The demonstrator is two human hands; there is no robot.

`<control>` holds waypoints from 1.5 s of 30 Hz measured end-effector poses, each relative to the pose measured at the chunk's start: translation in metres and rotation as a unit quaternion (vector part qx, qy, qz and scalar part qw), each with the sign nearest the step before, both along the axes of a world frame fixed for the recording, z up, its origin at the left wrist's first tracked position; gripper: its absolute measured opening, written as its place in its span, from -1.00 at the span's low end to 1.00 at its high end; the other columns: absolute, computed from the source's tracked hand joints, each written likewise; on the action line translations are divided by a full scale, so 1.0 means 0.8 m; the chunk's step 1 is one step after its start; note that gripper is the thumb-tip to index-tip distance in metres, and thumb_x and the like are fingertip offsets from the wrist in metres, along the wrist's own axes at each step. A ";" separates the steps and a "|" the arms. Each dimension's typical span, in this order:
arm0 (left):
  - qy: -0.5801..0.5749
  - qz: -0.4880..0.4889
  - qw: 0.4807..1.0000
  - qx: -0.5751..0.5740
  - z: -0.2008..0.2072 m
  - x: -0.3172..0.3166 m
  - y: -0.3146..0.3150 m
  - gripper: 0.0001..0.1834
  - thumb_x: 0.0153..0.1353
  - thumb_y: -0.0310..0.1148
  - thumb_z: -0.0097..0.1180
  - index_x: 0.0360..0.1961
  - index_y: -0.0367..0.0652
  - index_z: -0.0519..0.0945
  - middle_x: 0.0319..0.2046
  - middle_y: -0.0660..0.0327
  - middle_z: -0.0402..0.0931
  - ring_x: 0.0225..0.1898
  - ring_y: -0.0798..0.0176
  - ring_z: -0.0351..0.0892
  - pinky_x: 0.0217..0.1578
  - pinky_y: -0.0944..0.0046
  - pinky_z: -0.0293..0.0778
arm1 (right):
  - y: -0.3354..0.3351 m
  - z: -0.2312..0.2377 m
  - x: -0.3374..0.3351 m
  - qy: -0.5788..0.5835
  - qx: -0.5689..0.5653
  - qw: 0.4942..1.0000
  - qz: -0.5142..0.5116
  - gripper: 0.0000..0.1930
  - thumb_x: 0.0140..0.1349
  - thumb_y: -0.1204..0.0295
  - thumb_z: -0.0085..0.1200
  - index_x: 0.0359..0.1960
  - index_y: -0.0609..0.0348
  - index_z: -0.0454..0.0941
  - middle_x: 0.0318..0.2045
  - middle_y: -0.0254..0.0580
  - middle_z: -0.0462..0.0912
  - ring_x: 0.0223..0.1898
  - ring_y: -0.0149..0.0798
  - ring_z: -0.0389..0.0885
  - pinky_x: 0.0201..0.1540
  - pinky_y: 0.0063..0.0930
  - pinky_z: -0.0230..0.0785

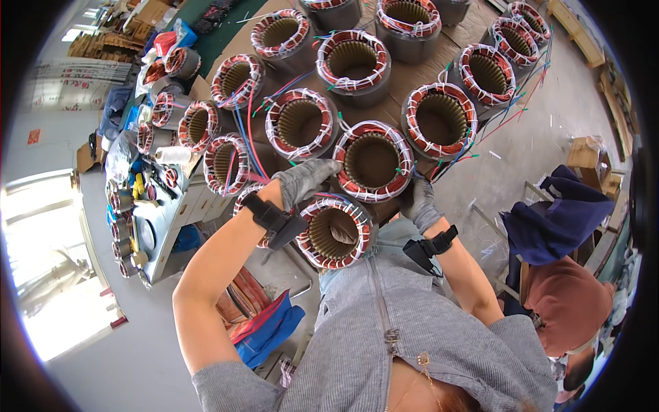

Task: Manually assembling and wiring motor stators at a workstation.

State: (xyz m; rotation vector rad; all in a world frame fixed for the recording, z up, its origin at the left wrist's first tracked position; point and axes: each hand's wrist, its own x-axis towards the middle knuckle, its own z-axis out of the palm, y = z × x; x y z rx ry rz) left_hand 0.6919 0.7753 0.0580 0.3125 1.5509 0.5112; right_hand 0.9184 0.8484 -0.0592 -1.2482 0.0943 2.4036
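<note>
Between my two hands stands a motor stator (374,194), a grey metal cylinder with copper windings laced in white cord around its upper rim. My left hand (307,180), in a grey glove, presses against its left side. On its lower right side is my right hand (420,204), gloved too, with the fingers partly hidden below the rim. Both hands look closed around the stator. Just below my left hand, close to my body, is another stator (319,237) with something pale inside its bore. A further stator (273,130) stands beyond my left hand, and one more (415,130) lies to the right.
Several more stators fill the cardboard-covered table (396,89), with red, blue and green leads trailing between them. A cord spool (173,155) sits at the left by a grey cabinet (180,223). Dark blue cloth (559,213) hangs at the right, near another person (570,302).
</note>
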 end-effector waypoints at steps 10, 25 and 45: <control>-0.312 0.354 0.878 -0.082 -0.057 -0.011 -0.004 -0.61 0.20 -0.41 -0.35 0.01 -0.32 0.36 0.07 -0.04 0.35 0.09 0.07 0.36 0.22 -0.01 0.13 | 0.006 -0.030 -0.007 0.020 -0.036 0.996 -0.083 -0.64 0.33 0.16 -0.27 0.04 0.02 0.39 0.03 -0.26 0.48 0.05 -0.23 0.42 0.17 -0.22 0.23; -0.561 0.337 0.738 0.163 -0.148 0.021 -0.011 -0.42 0.31 0.06 -0.33 0.17 -0.14 0.29 0.14 0.11 0.31 0.14 0.07 0.30 0.20 0.00 0.17 | -0.013 -0.071 0.012 0.283 0.044 0.941 -0.178 -0.55 0.36 0.11 -0.30 0.12 0.13 0.32 0.06 -0.24 0.45 0.07 -0.27 0.41 0.14 -0.33 0.27; -0.272 0.372 0.871 0.170 -0.005 0.031 0.000 -0.68 0.23 -0.40 -0.02 0.01 -0.23 0.40 -0.12 0.18 0.48 -0.14 0.29 0.49 -0.07 0.25 0.45 | 0.015 0.065 -0.004 -0.055 0.330 0.935 0.117 -0.66 0.34 0.35 -0.21 0.09 0.23 0.33 0.00 -0.15 0.45 0.01 -0.30 0.42 0.06 -0.44 0.30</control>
